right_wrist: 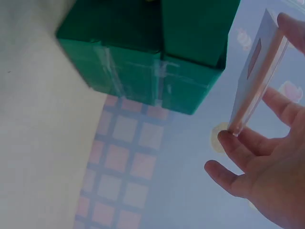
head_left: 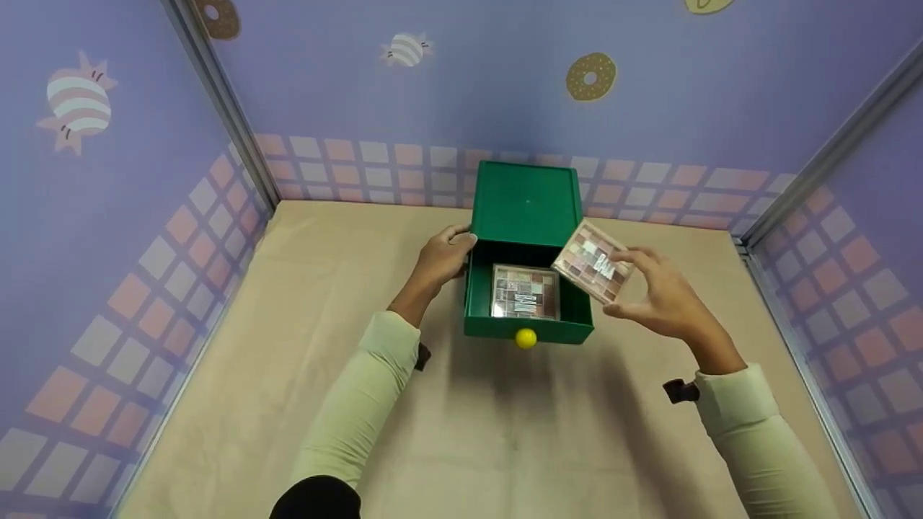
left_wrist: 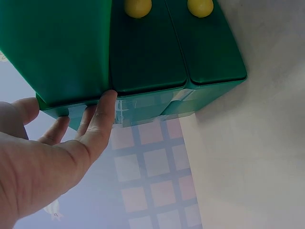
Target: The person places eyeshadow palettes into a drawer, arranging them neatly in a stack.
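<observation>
A green drawer cabinet (head_left: 526, 205) stands against the back wall, its top drawer (head_left: 487, 326) pulled out. An eyeshadow palette (head_left: 525, 292) with a clear lid lies in that drawer. My left hand (head_left: 441, 259) rests on the cabinet's left side; in the left wrist view its fairly straight fingers (left_wrist: 102, 117) touch the side beside the open drawer. Above the drawer's right edge, my right hand (head_left: 663, 292) holds a second eyeshadow palette (head_left: 593, 261) tilted, by its edges between thumb and fingers. The right wrist view shows this palette (right_wrist: 257, 76) edge-on.
Two closed drawers (left_wrist: 147, 57) with yellow knobs (left_wrist: 200, 7) sit below the open one. Clear tape (right_wrist: 159, 86) runs along the cabinet's side. Patterned walls (head_left: 433, 94) enclose the cloth-covered table (head_left: 303, 310) at the back and both sides.
</observation>
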### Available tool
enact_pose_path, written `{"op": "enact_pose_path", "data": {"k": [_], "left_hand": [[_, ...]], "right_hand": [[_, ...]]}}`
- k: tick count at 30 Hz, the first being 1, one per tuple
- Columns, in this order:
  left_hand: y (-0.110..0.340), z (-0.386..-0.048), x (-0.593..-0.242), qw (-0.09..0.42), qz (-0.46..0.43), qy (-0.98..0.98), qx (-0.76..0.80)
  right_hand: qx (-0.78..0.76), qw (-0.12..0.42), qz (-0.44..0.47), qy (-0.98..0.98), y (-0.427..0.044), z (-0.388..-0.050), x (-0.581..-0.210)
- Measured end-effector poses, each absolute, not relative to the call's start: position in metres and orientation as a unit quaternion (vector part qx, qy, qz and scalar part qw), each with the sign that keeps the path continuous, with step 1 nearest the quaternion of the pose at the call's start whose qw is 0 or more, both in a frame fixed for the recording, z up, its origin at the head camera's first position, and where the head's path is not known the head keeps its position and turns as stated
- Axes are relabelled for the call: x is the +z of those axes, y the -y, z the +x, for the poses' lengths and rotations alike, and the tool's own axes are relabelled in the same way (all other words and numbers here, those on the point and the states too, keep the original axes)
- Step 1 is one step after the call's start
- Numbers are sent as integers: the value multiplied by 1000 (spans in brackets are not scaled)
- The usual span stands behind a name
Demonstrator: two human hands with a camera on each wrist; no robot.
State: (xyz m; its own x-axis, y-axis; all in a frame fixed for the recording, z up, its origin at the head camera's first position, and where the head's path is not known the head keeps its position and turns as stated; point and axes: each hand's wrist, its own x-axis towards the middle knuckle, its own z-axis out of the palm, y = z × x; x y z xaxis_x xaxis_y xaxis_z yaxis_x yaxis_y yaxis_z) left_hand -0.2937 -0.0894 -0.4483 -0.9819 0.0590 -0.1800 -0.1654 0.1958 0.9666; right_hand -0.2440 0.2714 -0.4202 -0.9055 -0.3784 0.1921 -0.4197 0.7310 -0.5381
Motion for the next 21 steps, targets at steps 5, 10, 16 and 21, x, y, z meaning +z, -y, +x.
{"op": "enact_pose_path", "data": {"k": [5,10,16,21], "left_hand": [[90,-293,-448,87,-33,-772,629],[91,-293,-448,88,-26,-776,623],[91,-293,-447,87,-25,-782,617],[90,-293,-448,83,-30,-785,613]], "right_hand": [[282,-11,251,926,-251,-248,-410],[265,-43,285,920,-235,-252,-404],[247,-80,317,912,-221,-257,-402],[236,-104,327,909,-209,-262,-400]]}}
